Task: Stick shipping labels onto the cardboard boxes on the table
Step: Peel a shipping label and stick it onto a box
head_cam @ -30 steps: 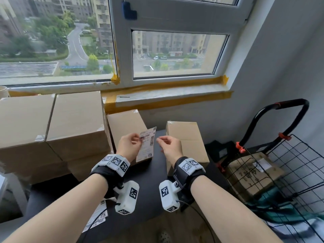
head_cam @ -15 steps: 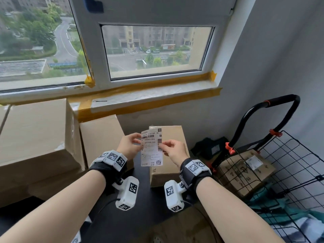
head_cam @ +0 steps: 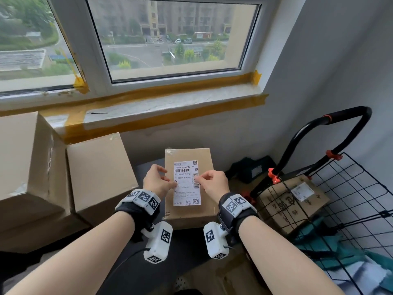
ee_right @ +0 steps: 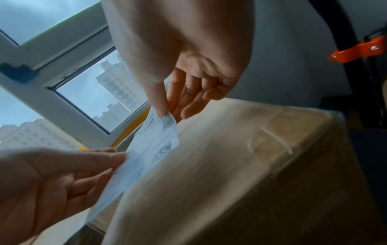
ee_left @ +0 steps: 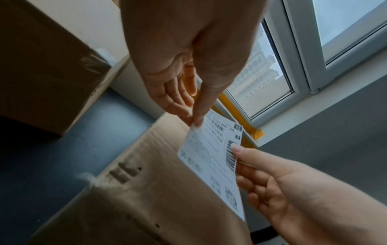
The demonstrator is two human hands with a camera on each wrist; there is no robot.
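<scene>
**Shipping label held over the small box**

Shipping label (head_cam: 187,183) hangs just above the small cardboard box (head_cam: 189,211) on the dark tabletop (head_cam: 146,169). Her left hand (head_cam: 156,181) pinches its left edge and her right hand (head_cam: 213,185) its right edge, each grip closed on paper. Bigger boxes (head_cam: 100,175) stand to the left.

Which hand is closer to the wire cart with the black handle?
Right. The right hand pinches the label's cart-side edge; the left hand holds the far edge from the cart.
</scene>
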